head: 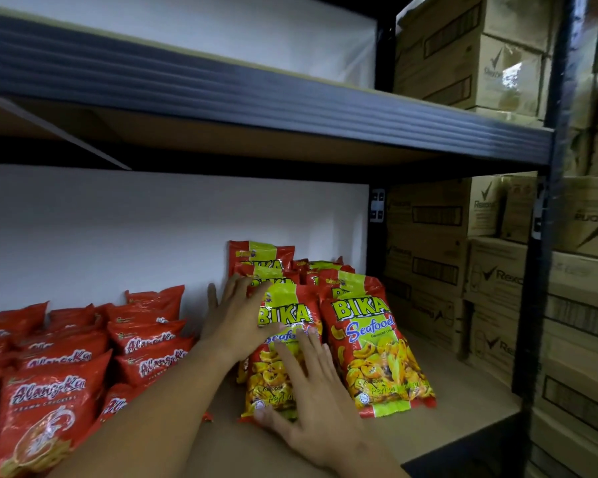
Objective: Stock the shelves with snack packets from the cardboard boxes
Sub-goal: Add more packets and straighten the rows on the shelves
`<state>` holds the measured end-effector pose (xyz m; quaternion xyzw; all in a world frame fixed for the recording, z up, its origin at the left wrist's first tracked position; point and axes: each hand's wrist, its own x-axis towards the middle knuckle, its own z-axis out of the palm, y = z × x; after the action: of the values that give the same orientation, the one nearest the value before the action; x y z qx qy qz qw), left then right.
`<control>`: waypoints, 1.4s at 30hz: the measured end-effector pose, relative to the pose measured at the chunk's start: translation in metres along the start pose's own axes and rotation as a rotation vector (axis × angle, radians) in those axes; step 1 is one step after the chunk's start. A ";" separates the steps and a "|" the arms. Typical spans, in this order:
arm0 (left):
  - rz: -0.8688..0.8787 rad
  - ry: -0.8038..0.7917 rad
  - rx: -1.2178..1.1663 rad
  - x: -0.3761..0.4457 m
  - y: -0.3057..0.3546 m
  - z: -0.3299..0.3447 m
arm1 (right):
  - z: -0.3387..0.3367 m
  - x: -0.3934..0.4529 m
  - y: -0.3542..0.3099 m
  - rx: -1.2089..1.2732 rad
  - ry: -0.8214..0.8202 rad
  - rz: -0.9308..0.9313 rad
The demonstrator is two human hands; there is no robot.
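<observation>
Left hand (pixel 237 313): fingers spread and quite straight, laid against the left side and top of the front-left Bika packet; it presses and does not pinch.
Right hand (pixel 309 396): fingers spread wide and flat on the face of the same packet, the fingertips reaching to its blue lettering, the thumb at the lower edge of the packet.
Front-left Bika Seafood packet (pixel 277 360): red and yellow-green, it leans backward on the wooden shelf board (pixel 463 401), held between the two hands.
Front-right Bika Seafood packet (pixel 377 346): just beside the first one on its right, also leaning backward, no hand touches it.
Bika packets behind (pixel 266 262): more of the same kind stand in rows behind the two front ones, up to the white back wall (pixel 152 229).
Alangku packets (pixel 52 391): red cracker packets in rows on the left part of the same shelf, apart from the Bika group.
Upper shelf (pixel 256 98): dark metal beam over the packets.
Rexona cartons (pixel 491 288): brown cardboard boxes stacked to the right, behind the dark upright post (pixel 546 270).
</observation>
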<state>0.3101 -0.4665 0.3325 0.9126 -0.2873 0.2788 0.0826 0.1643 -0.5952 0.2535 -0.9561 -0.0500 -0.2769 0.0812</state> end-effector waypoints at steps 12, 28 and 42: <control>0.078 0.138 0.001 -0.016 0.062 -0.020 | -0.051 -0.046 0.085 -0.019 -0.012 0.505; -0.066 -0.086 -0.735 0.028 0.186 0.049 | -0.031 -0.014 0.137 0.288 0.025 0.465; 0.029 -0.046 -0.723 0.023 0.176 0.056 | -0.024 -0.006 0.142 0.278 0.041 0.465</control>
<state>0.2511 -0.6399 0.2976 0.8264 -0.3820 0.1395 0.3894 0.1670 -0.7396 0.2518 -0.9158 0.1352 -0.2606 0.2742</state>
